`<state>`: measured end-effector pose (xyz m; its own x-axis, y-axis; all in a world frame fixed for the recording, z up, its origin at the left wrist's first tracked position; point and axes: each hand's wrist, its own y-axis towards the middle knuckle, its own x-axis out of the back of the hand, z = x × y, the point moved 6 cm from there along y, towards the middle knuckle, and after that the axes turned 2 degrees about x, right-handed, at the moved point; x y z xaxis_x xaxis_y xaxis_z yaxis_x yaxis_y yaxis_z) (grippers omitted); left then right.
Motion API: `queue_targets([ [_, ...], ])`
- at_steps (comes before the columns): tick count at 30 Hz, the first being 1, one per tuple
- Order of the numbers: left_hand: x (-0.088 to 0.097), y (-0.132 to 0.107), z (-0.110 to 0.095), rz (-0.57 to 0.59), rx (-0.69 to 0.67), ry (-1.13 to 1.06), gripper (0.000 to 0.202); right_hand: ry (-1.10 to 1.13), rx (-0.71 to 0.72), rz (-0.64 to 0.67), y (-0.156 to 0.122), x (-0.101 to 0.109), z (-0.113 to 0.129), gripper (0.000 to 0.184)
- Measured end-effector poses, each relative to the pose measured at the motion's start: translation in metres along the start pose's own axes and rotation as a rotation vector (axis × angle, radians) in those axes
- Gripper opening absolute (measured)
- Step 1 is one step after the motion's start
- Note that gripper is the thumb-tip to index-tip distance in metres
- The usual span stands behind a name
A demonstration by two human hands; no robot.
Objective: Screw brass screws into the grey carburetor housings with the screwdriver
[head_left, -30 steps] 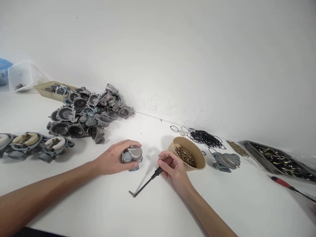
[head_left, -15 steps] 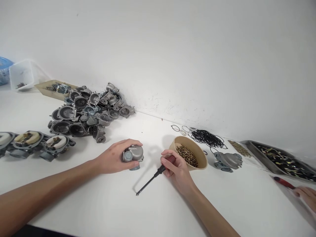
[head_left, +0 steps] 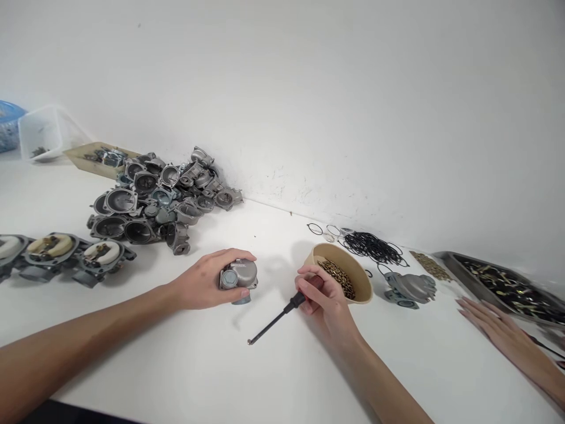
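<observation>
My left hand [head_left: 207, 282] is closed round a grey metal carburetor [head_left: 244, 274], which rests on the white table with its rounded bowl facing up. In my right hand [head_left: 324, 294] is a screwdriver [head_left: 282, 315] with a red and black handle, its shaft slanting down to the left. Something small, perhaps a screw, sits at its tip; I cannot make it out clearly. My right fingers are beside a tan bowl [head_left: 364, 282] of brass-coloured screws [head_left: 339, 277]. A second assembled carburetor [head_left: 410, 288] stands to the right of that bowl.
Carburetor bodies [head_left: 145, 200] are heaped at the back left. Several with white or yellow floats [head_left: 101, 254] line the left. Black rubber rings [head_left: 373, 247] lie by the wall. A metal tray [head_left: 450, 262] of small parts and another person's hand [head_left: 498, 333] are at the right.
My right hand and the screwdriver have shifted slightly right. My left hand keeps its hold on the carburetor. The other person's hand has reached further in beside the metal tray.
</observation>
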<state>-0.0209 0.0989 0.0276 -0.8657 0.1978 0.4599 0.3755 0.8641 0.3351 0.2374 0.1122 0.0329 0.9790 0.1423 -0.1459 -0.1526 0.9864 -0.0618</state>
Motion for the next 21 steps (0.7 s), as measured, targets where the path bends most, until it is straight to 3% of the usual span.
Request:
queue_targets([
  [12,-0.003,-0.001,-0.011,0.133,-0.079,-0.129,0.046,-0.043,0.156,-0.080,-0.006,0.010,0.038,0.036],
  [21,-0.012,-0.007,-0.015,0.183,-0.072,-0.217,0.048,-0.022,0.222,-0.140,-0.008,0.021,0.047,0.033],
])
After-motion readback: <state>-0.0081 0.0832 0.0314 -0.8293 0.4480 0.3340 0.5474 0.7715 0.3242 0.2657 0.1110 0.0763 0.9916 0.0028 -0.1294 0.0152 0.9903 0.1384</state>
